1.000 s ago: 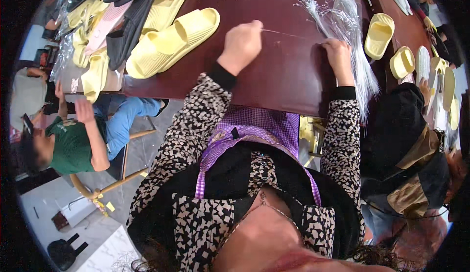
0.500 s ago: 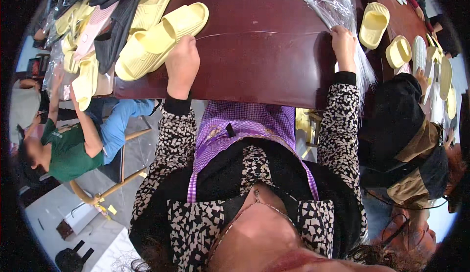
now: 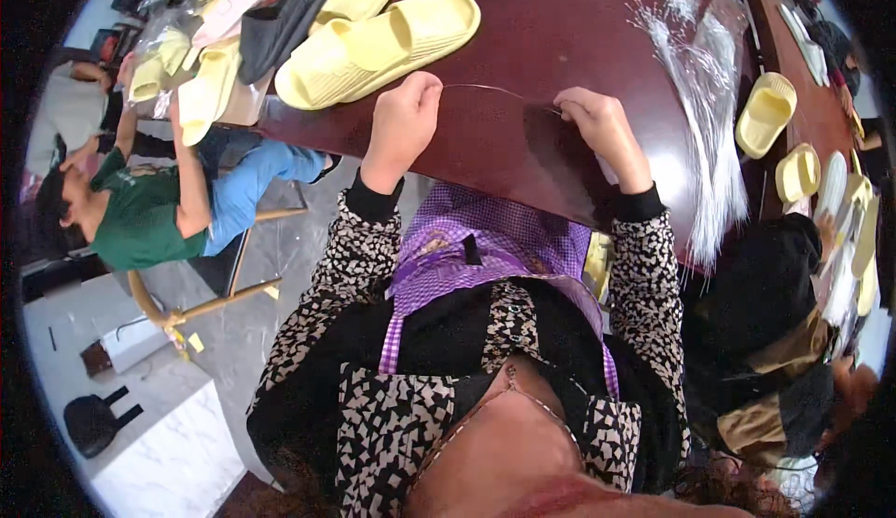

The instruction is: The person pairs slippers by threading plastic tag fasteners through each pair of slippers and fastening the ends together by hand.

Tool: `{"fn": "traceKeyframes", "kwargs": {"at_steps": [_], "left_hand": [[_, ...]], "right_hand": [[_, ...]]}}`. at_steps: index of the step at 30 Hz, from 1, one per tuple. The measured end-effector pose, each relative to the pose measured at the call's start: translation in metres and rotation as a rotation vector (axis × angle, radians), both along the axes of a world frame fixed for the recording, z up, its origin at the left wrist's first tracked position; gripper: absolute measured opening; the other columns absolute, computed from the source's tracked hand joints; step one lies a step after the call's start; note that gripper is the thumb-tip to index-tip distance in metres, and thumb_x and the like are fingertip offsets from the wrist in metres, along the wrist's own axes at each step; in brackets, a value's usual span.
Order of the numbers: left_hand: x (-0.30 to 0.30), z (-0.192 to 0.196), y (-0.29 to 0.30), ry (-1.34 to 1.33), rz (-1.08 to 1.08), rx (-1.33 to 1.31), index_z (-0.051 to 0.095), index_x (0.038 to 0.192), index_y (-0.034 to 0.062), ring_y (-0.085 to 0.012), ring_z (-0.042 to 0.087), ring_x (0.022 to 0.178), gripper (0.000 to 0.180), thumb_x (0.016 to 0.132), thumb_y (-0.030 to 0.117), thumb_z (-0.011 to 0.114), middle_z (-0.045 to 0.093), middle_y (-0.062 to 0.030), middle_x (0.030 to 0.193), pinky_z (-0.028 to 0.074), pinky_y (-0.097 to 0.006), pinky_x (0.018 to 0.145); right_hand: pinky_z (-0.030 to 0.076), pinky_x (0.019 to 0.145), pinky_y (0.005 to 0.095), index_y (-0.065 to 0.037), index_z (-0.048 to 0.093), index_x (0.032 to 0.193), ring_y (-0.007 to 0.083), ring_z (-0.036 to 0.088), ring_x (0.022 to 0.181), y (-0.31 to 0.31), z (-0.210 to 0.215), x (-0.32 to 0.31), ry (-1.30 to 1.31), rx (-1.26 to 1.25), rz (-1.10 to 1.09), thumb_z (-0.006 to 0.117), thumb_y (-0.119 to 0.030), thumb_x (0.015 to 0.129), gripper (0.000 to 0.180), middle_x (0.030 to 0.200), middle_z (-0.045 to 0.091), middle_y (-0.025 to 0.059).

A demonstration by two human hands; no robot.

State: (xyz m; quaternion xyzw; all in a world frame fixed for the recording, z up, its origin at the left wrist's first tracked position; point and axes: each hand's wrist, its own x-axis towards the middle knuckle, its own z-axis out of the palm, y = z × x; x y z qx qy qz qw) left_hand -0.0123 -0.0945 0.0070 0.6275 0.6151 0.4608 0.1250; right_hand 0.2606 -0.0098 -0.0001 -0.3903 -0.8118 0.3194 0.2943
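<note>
A thin, pale plastic string [image 3: 485, 86] runs in a shallow arc between my two hands, above the dark red tabletop [image 3: 532, 23]. My left hand [image 3: 404, 131] pinches one end, with its fingers closed. Close beyond it lies a pair of pale yellow slide slippers [image 3: 373, 56], one against the other. The other end of the string is held between the thumb and fingers of my right hand [image 3: 605, 135]. To the right of that hand lies a bundle of similar whitish strings [image 3: 717, 159], partly in a clear plastic bag.
More slippers are heaped at the far left, including a black one [image 3: 289, 23] and a pink one [image 3: 245, 0]. A single yellow slipper [image 3: 767, 115] lies right of the bundle. A person in a green shirt [image 3: 145, 219] sits at left, another in dark clothes [image 3: 756, 313] at right.
My right hand has left the string bundle and come toward my left hand, drawing the string free. The gap between my hands is narrower. The whole view has shifted and turned slightly.
</note>
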Motion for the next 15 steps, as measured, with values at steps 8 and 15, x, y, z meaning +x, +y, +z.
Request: {"fn": "traceKeyframes", "kwargs": {"at_steps": [8, 15], "left_hand": [[-0.031, 0.015, -0.001, 0.089, 0.175, -0.121, 0.062, 0.092, 0.0032, -0.0371, 0.062, 0.08, 0.01, 0.087, 0.011, 0.058, 0.063, -0.0194, 0.084, 0.048, -0.042, 0.067], [-0.092, 0.017, 0.016, 0.497, 0.556, 0.236, 0.056, 0.112, 0.003, -0.0367, 0.053, 0.104, 0.038, 0.081, 0.023, 0.066, 0.058, -0.0175, 0.11, 0.043, -0.046, 0.084]], "right_hand": [[0.039, 0.054, 0.019, -0.002, 0.065, 0.093, 0.0043, 0.049, 0.059, -0.01, 0.018, -0.008, 0.179, -0.365, 0.096, 0.056, -0.013, 0.092, 0.014, 0.068, 0.056, -0.0029], [0.026, 0.04, 0.0181, -0.003, 0.062, 0.09, 0.0009, 0.035, 0.046, -0.008, 0.035, 0.009, 0.447, -0.516, -0.131, 0.055, -0.014, 0.093, 0.014, 0.062, 0.046, -0.0057]]}}
